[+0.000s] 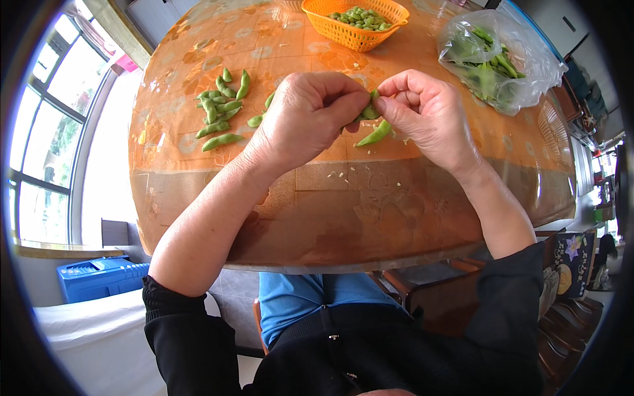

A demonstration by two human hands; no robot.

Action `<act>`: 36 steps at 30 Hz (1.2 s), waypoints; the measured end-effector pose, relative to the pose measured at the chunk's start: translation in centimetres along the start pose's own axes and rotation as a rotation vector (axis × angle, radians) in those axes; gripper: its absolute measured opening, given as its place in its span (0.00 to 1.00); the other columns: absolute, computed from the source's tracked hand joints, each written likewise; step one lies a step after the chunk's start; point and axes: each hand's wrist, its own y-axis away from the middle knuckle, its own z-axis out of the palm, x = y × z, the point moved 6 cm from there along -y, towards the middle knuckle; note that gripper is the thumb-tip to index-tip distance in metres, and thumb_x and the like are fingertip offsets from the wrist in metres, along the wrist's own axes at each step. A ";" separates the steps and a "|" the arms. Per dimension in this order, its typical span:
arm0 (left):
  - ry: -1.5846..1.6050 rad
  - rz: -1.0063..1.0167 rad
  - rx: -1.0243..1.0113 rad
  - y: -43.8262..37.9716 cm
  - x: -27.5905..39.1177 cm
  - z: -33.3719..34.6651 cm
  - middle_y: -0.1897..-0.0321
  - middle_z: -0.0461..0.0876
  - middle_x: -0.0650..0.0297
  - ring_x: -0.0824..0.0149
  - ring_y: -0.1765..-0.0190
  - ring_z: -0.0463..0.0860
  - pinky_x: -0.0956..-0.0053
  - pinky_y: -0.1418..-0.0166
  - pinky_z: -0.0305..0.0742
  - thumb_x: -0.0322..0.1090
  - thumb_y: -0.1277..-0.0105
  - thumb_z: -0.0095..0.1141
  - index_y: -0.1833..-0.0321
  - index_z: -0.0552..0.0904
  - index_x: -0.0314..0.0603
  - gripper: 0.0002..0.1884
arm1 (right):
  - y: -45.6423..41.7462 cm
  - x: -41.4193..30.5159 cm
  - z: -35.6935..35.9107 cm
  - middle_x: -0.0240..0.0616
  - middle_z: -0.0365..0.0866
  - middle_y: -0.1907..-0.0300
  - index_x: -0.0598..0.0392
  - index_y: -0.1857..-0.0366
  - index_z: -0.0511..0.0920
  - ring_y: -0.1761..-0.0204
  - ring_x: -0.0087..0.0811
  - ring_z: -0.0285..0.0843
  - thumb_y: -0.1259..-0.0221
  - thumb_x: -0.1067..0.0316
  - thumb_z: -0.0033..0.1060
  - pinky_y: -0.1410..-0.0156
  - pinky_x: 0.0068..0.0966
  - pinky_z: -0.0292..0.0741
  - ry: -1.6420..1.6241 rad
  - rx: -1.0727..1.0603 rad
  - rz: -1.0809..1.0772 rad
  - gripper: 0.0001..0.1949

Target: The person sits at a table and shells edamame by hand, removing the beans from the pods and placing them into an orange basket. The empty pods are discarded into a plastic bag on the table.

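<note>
Between both hands, above the table, is a green soybean pod. My left hand pinches it from one side with thumb and forefinger, and my right hand pinches its other end. Partly hidden behind the hands lie more green pods. A single pod rests on the table just below my fingers. Left of my left hand several pods are spread in a loose group. An orange plastic basket at the far side holds shelled green beans.
A patterned orange cloth under a clear cover lies on the table. To the right sits a clear plastic bag with green pods inside. Small pale bits dot the near tabletop. A blue plastic container stands at lower left.
</note>
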 end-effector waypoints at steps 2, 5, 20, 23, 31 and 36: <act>-0.028 0.028 -0.026 -0.1 0.0 0.1 0.78 0.80 0.67 0.83 0.83 0.68 0.89 0.80 0.62 0.34 0.31 0.55 0.58 0.83 0.33 0.10 | -0.2 0.2 -0.1 0.27 0.78 0.77 0.62 0.65 0.77 0.73 0.11 0.71 0.39 0.68 0.62 0.70 0.12 0.69 -0.062 -0.081 0.045 0.08; -0.034 -0.015 -0.084 0.0 0.0 0.1 0.78 0.80 0.67 0.83 0.82 0.68 0.89 0.80 0.61 0.34 0.31 0.54 0.58 0.82 0.33 0.10 | -0.2 0.7 -0.2 0.28 0.77 0.79 0.61 0.65 0.78 0.75 0.11 0.69 0.39 0.67 0.58 0.72 0.11 0.66 -0.117 -0.139 0.162 0.08; 0.106 -0.010 -0.073 -0.1 -0.2 0.3 0.74 0.82 0.66 0.81 0.80 0.73 0.87 0.75 0.69 0.31 0.30 0.52 0.54 0.81 0.31 0.10 | -1.6 3.4 -1.6 0.33 0.75 0.78 0.52 0.71 0.75 0.85 0.15 0.59 0.39 0.63 0.51 0.82 0.13 0.56 -0.863 -0.204 0.343 0.07; 0.039 -0.002 0.041 -0.1 -0.2 -0.1 0.74 0.81 0.66 0.81 0.79 0.74 0.86 0.75 0.70 0.30 0.31 0.52 0.55 0.80 0.31 0.09 | -1.3 3.3 -1.9 0.35 0.76 0.74 0.52 0.67 0.74 0.83 0.15 0.60 0.39 0.64 0.50 0.82 0.13 0.55 -0.975 -0.103 0.383 0.05; -0.217 0.159 0.145 0.3 0.5 0.0 0.77 0.80 0.65 0.78 0.77 0.78 0.82 0.72 0.74 0.28 0.33 0.53 0.55 0.81 0.32 0.09 | -0.3 0.8 0.4 0.29 0.77 0.72 0.59 0.62 0.76 0.75 0.14 0.68 0.38 0.67 0.59 0.76 0.11 0.64 -0.332 -0.097 0.170 0.08; 0.000 0.037 -0.052 0.3 0.1 0.6 0.73 0.80 0.67 0.79 0.73 0.78 0.83 0.66 0.75 0.26 0.32 0.50 0.48 0.79 0.31 0.12 | -0.4 0.9 0.5 0.30 0.80 0.70 0.61 0.64 0.77 0.68 0.15 0.75 0.38 0.68 0.61 0.65 0.13 0.73 -0.084 -0.053 0.044 0.07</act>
